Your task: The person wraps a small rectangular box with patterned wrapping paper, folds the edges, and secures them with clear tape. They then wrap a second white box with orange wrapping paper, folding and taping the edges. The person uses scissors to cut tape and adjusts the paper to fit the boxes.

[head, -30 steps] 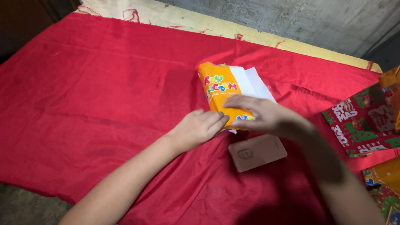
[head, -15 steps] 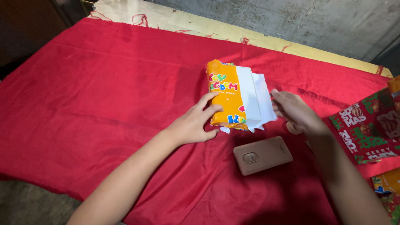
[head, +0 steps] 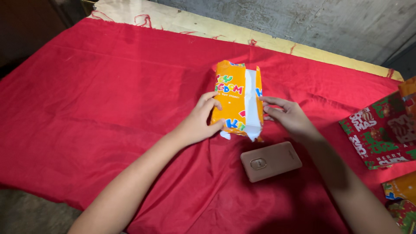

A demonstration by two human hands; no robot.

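A parcel half-wrapped in orange gift paper (head: 236,102) lies near the middle of the tabletop, on a red cloth (head: 108,95). Both hands close in on it from either side. The left hand (head: 198,121) grips the parcel's left edge, fingers curled over the top and thumb low against the near corner. The right hand (head: 288,116) is flat, fingers together, pressing the right-hand flap of paper over so that its white underside shows as a strip down the parcel's middle.

The step in hand looks like folding the paper around the item and bringing the two long edges to overlap. The seam is not yet closed: the white strip stays exposed and the near end of the paper hangs ragged and open. The next move seems to call for pulling the flap taut across the seam and holding it flat while the ends are tucked.

A brown phone case (head: 271,160) lies just beside the parcel, towards the person. Sheets of red-and-green festive wrapping paper (head: 381,130) sit at the right edge.
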